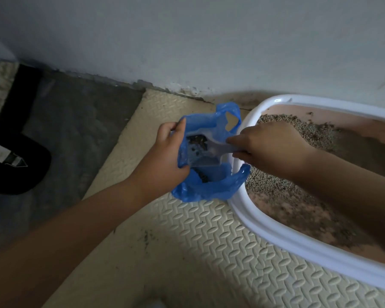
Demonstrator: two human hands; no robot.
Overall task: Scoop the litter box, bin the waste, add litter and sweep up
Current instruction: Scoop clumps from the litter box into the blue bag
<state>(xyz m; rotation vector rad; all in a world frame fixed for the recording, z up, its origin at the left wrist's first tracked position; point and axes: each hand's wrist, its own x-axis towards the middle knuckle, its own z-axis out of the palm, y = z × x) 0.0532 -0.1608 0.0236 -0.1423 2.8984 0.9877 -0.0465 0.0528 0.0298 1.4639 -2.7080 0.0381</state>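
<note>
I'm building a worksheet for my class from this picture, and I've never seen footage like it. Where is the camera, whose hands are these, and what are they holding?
There is no machine here. A person wears one wide-angle camera on the head, and it looks down at their own two hands. The left hand grips the edge of a blue plastic bag, keeping it open. The right hand holds the handle of a litter scoop. The scoop's blade sits in the bag's mouth with dark waste on it. Beside the bag, on a cream foam mat, stands a white-rimmed litter box holding grey litter, close to a wall.
</note>
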